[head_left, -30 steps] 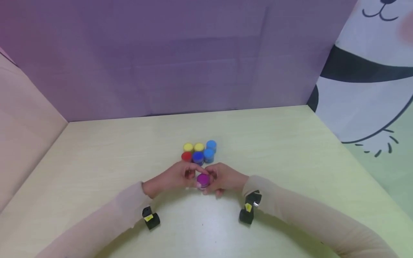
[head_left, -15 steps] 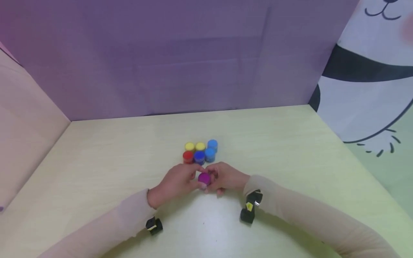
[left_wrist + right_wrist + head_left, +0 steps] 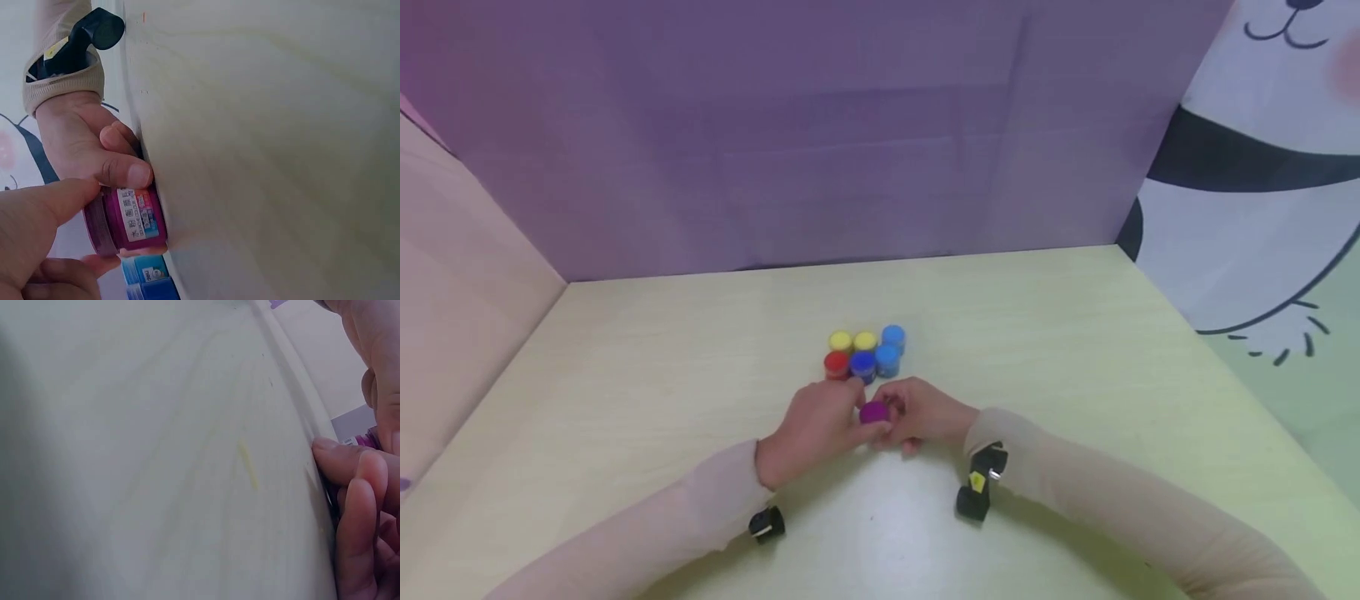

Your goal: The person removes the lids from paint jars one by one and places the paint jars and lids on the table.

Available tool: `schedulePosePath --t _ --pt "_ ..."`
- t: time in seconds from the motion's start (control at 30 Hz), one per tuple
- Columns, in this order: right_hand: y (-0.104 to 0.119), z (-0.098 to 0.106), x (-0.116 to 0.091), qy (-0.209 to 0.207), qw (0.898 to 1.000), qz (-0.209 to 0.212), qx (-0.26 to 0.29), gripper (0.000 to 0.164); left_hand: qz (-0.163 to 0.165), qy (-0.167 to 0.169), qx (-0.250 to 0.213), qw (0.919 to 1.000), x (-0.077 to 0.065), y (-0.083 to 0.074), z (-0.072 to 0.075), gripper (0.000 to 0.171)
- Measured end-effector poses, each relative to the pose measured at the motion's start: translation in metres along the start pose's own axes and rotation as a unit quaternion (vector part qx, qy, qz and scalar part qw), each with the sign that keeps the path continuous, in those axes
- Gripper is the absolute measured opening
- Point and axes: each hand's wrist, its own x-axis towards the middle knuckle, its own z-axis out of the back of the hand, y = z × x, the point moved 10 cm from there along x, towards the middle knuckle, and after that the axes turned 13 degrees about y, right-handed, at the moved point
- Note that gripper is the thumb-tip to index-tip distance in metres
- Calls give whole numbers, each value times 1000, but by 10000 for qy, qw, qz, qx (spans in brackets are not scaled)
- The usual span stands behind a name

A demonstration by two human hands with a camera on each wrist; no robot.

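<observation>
1. We see the purple jar (image 3: 873, 412) upright between the two hands, near the person's side of a group of jars on the table (image 3: 1037, 350).
2. The left hand (image 3: 818, 427) pinches its lid (image 3: 100, 224), thumb and fingers on opposite sides.
3. The right hand (image 3: 928, 412) has thumb and fingers clamped on the jar's body, the thumb beside a printed label (image 3: 137, 215).
4. We cannot tell whether the jar's base touches the table.
5. Just beyond the hands we find a front row: red jar (image 3: 837, 364), dark blue jar (image 3: 863, 367), light blue jar (image 3: 887, 360).
6. Behind these stand two yellow jars (image 3: 841, 341) and another light blue one.
7. We see a purple wall (image 3: 850, 142) past the table.
</observation>
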Motion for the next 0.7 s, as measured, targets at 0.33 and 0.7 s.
schedulePosePath --t 0.33,0.7 --pt "2 2 1 165 9998 126 -45 37 -702 643 -501 9942 3 4 -3 52" --pt "0 0 6 218 9994 -228 -171 33 -2672 1938 -1184 9365 14 0 -6 35"
